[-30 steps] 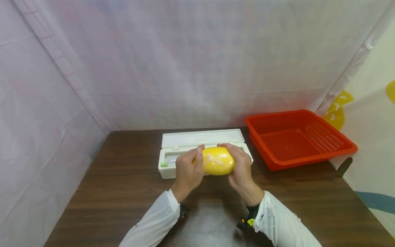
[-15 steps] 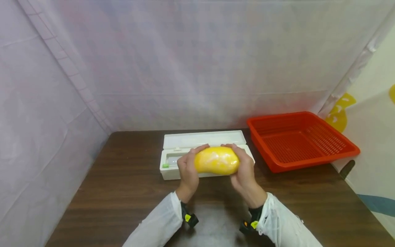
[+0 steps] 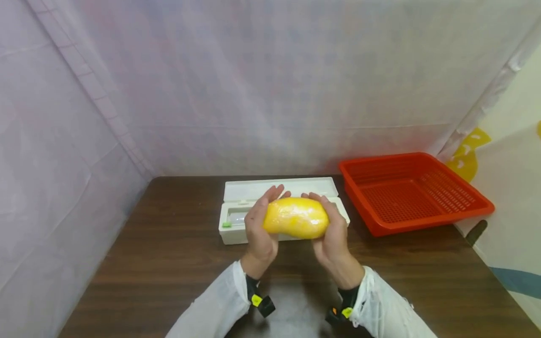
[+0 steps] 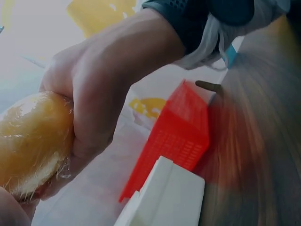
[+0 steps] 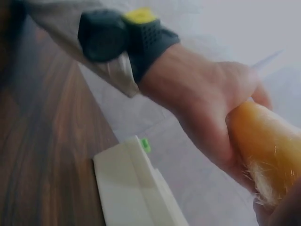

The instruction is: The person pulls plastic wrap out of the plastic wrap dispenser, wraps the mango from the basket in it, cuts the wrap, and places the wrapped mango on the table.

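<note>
A yellow oblong fruit (image 3: 296, 217) in clear, shiny plastic film is held up in front of a white box. My left hand (image 3: 258, 230) grips its left end and my right hand (image 3: 334, 234) its right end, with fingers round the far side. In the left wrist view, the right hand (image 4: 101, 80) curves round the wrapped fruit (image 4: 35, 136), where loose film bunches at the underside. In the right wrist view, the left hand (image 5: 207, 108) wraps the other end of the fruit (image 5: 268, 136). Some fingertips are hidden behind it.
Behind the hands, the long white box (image 3: 232, 238) lies with its lid (image 3: 279, 188) raised and a green slider (image 3: 227, 225) at its left. A red plastic basket (image 3: 414, 197) stands at the back right of the dark wooden table (image 3: 169, 263). White sheets (image 3: 270, 84) surround the table.
The left hand has shifted its grip toward the fruit's left end, uncovering more of it. The fruit has turned slightly, and both hands now cradle it with fingers further round the far side.
</note>
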`<action>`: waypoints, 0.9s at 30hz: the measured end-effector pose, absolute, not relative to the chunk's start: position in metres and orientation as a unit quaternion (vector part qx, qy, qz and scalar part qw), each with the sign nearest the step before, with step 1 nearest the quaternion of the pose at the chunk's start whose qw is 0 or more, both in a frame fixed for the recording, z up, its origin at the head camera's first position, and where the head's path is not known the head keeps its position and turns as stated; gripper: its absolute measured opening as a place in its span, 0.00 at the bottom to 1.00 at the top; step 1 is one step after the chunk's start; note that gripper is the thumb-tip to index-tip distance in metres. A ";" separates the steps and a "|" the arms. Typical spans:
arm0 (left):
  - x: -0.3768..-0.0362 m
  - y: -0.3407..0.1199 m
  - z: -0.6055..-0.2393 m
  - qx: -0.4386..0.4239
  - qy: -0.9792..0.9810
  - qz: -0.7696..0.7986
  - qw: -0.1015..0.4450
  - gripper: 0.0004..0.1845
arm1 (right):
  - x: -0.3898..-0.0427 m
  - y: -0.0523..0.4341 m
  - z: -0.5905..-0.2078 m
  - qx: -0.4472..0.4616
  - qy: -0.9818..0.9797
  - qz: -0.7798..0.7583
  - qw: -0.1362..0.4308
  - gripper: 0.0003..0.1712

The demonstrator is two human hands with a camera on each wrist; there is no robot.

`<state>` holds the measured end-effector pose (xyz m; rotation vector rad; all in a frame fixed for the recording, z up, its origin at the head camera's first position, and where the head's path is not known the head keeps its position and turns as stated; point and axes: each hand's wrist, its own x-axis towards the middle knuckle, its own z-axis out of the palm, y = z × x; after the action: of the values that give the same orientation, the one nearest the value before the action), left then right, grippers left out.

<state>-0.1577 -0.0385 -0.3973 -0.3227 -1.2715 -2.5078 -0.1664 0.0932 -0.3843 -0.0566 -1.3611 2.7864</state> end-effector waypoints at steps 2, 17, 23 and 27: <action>-0.157 -0.038 -0.396 -0.096 -0.437 -0.883 0.140 0.20 | -0.166 0.093 -0.385 -0.014 -0.447 0.894 0.029 0.21; -0.155 -0.044 -0.388 -0.083 -0.441 -0.888 0.099 0.15 | -0.160 0.095 -0.387 0.007 -0.449 0.892 0.047 0.19; -0.154 -0.053 -0.386 -0.120 -0.504 -0.852 0.074 0.19 | -0.160 0.102 -0.380 0.021 -0.466 0.884 0.024 0.18; -0.157 -0.066 -0.379 -0.164 -0.598 -0.782 0.065 0.22 | -0.164 0.109 -0.375 0.030 -0.476 0.879 0.011 0.18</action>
<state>-0.1569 -0.0662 -0.3786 -0.4959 -1.8044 -2.3602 -0.1637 0.1094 -0.3755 0.0921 -1.4858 2.7407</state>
